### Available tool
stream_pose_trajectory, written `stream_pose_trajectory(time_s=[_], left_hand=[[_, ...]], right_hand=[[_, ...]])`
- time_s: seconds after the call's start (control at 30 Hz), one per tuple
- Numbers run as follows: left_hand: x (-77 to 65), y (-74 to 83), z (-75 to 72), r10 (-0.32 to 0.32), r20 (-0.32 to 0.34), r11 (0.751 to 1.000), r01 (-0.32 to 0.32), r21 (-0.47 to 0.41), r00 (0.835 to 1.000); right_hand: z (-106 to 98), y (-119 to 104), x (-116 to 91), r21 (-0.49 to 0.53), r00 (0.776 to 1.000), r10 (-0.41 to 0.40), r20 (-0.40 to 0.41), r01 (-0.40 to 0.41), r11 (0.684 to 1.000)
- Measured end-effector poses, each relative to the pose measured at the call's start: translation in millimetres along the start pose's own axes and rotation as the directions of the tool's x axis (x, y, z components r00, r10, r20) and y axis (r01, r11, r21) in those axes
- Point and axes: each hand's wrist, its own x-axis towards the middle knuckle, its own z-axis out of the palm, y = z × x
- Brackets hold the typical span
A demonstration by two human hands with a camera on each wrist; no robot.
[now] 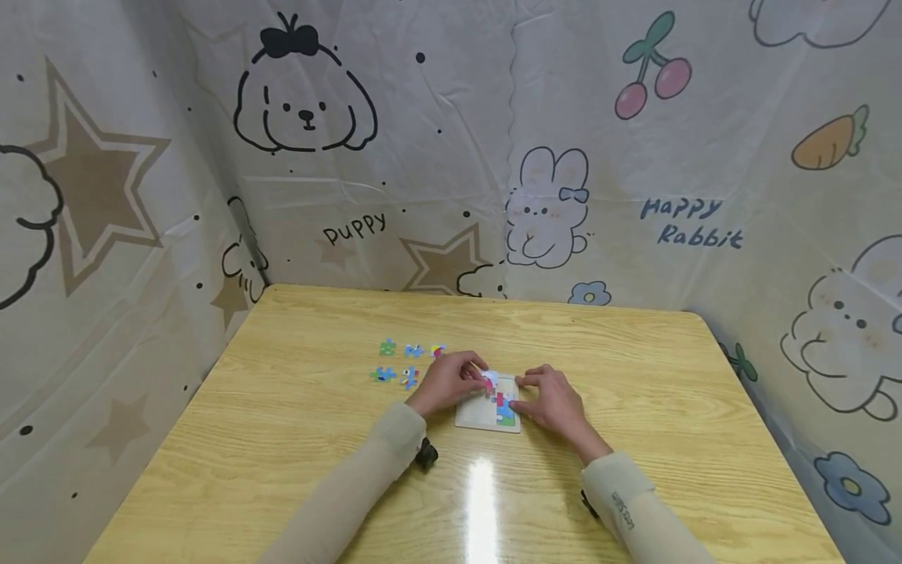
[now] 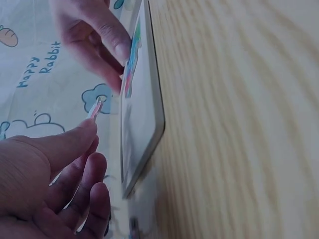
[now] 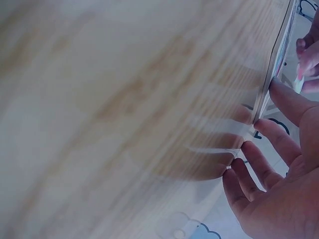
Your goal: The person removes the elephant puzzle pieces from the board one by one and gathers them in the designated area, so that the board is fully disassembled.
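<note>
Left hand [image 1: 447, 384]: pinches jigsaw piece [image 2: 95, 107] above puzzle tray [image 1: 474, 415], lower centre
Right hand [image 1: 554, 401]: fingers apart, at tray's right edge

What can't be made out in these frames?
Left wrist: print on the held piece, seen nearly edge-on, partly behind the left hand.
Head: part of the loose yellow-red piece, behind the left hand.
Right wrist: rest of the left hand, cut off by the picture's right edge.

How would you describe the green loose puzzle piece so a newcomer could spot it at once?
On the wooden table, look left of the puzzle board to the loose pieces. The green piece is leftmost in the far row; it looks green nearly throughout, while its neighbours show blue or yellow.
</note>
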Motion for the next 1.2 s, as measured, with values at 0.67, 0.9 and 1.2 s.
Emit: stream_pose_trajectory(time_s=[0.67,0.9,1.2], left_hand=[[-63.5,-23.4,-40.5,-0.006,-0.042,1.0,0.005,-0.018,0.999],[-74.7,-33.1,-44.3,-0.018,-0.048,0.999,0.02,0.026,0.999],[-81.7,-40.3,-47.9,-0.02,-0.043,0.995,0.024,0.097,0.999]], right_hand=[[-1.4,-2.3,-1.7,0.022,1.0,-0.007,0.002,0.007,1.0],[-1.2,-1.8,-1.6,0.02,1.0,0.001,0.003,-0.002,1.0],[1.0,-0.3,0.1,0.02,1.0,0.007,0.006,-0.007,1.0]])
